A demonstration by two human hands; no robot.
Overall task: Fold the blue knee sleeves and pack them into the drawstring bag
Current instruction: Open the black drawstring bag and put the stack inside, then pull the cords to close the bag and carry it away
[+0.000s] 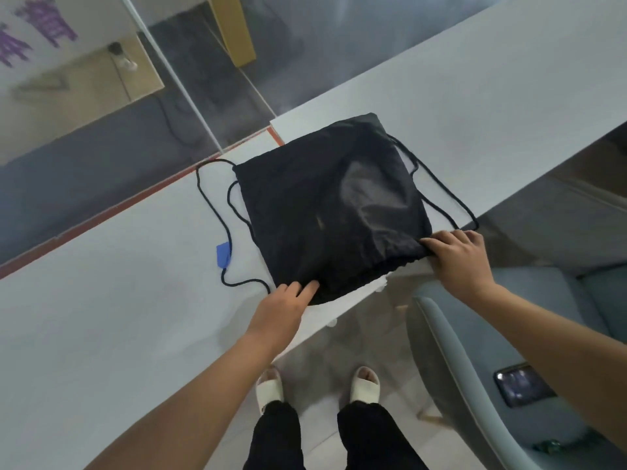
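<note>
Evidently soft and slippery, the black fabric drawstring bag (325,205) lies flat on the white table (101,334) — left hand (281,300) pressing its hem with straight fingers, right hand (458,259) pinching the gathered corner, probably the surest hold.

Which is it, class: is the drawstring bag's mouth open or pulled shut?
Pulled shut: the drawstring bag has its near edge gathered into puckers.

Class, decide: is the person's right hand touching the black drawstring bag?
Touching. The head view shows the right hand gripping the gathered corner of the black drawstring bag.
</note>
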